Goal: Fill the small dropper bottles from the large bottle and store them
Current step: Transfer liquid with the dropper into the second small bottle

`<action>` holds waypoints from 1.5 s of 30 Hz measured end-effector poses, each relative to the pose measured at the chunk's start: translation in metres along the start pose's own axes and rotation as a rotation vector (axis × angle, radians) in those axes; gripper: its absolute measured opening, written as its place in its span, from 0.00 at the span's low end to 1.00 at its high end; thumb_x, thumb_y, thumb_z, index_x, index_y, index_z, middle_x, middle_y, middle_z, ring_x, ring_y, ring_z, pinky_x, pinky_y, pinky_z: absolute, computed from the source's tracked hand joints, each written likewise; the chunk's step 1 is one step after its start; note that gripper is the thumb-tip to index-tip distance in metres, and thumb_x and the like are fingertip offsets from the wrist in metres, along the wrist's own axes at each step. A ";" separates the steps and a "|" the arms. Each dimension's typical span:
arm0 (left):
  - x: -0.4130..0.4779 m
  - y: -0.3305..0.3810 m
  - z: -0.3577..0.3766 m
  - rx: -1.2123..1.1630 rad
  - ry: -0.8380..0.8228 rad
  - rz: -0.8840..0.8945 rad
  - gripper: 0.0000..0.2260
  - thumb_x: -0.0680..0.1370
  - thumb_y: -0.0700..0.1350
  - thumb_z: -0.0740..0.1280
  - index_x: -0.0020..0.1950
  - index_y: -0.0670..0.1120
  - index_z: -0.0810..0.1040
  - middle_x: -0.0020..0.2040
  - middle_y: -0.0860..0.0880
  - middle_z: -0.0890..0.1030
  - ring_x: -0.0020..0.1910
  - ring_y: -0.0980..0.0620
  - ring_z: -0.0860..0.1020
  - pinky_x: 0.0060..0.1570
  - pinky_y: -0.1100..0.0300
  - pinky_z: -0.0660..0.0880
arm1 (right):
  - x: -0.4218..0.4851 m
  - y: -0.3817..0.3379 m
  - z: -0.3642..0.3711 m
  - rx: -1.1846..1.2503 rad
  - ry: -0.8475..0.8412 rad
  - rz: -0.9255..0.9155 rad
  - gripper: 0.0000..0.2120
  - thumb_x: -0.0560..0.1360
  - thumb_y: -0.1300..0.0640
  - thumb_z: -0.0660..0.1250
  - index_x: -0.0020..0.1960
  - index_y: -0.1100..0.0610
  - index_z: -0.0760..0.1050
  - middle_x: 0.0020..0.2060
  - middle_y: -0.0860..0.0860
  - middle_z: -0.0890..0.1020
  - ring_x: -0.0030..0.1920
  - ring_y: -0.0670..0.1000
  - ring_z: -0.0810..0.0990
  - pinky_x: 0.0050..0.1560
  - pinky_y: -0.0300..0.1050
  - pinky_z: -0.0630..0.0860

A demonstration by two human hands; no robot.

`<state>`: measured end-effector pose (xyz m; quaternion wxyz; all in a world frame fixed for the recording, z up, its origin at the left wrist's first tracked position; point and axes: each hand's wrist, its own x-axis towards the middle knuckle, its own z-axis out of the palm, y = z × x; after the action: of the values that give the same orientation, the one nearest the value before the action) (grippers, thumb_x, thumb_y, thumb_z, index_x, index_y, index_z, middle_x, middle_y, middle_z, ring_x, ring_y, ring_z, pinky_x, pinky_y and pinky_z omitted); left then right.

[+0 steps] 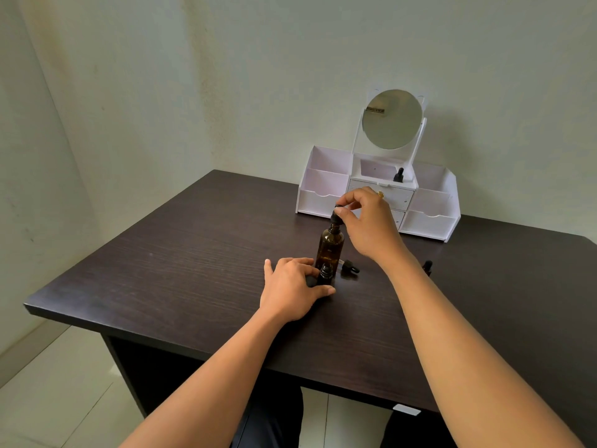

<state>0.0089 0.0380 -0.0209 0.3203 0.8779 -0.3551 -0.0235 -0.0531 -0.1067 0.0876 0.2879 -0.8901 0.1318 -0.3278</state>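
Right hand (365,221) is pinching the black rubber dropper top (336,216) of the tall amber glass bottle (330,245), probably drawing liquid. Left hand (290,286) is gripping the small dark uncapped bottle (325,273) just in front on the dark wooden table (193,253), steadying it.

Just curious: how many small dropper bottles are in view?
3 small dropper bottles: one in the organiser's middle compartment, one held by the left hand, one partly hidden behind the right forearm. Others may be hidden.
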 end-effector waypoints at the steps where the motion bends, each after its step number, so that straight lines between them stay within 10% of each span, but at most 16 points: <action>1: 0.000 0.000 0.000 0.001 -0.002 0.000 0.25 0.74 0.65 0.70 0.66 0.53 0.81 0.74 0.57 0.71 0.76 0.52 0.62 0.77 0.35 0.41 | 0.000 0.000 0.000 -0.005 0.000 0.001 0.03 0.78 0.58 0.68 0.48 0.51 0.76 0.52 0.48 0.78 0.51 0.47 0.76 0.45 0.29 0.65; 45: 0.000 0.001 -0.002 -0.002 -0.007 0.006 0.23 0.74 0.64 0.70 0.65 0.54 0.81 0.74 0.57 0.71 0.77 0.52 0.62 0.76 0.35 0.42 | 0.003 0.006 0.003 0.048 -0.007 0.072 0.10 0.78 0.54 0.69 0.58 0.55 0.79 0.57 0.47 0.71 0.43 0.39 0.77 0.44 0.30 0.69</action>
<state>0.0091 0.0385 -0.0193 0.3202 0.8764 -0.3587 -0.0258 -0.0495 -0.1117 0.0838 0.3210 -0.8788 0.1548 -0.3173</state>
